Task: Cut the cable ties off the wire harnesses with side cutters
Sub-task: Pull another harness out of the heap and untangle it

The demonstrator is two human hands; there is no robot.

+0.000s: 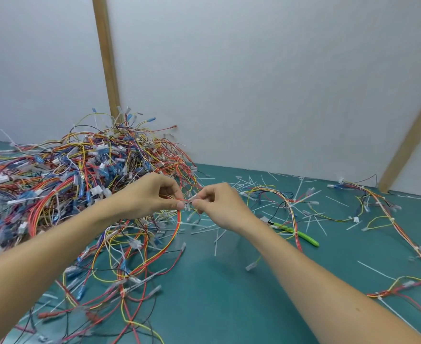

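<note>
your left hand (154,194) and right hand (216,203) both pinch a thin red wire harness (177,232). a tangled glossy wire heap (67,175) sits on the smooth teal table (216,294), against white wall panels (254,83).

Teal work mat (216,306) covers the bench. Big tangled heap of wire harnesses (67,184) at left, spilling toward centre. Cut white cable ties (254,182) scattered mid to right. Green-handled side cutters (301,236) lie right of centre, partly under a loose harness (281,194). Another long harness (398,227) runs along far right.
</note>
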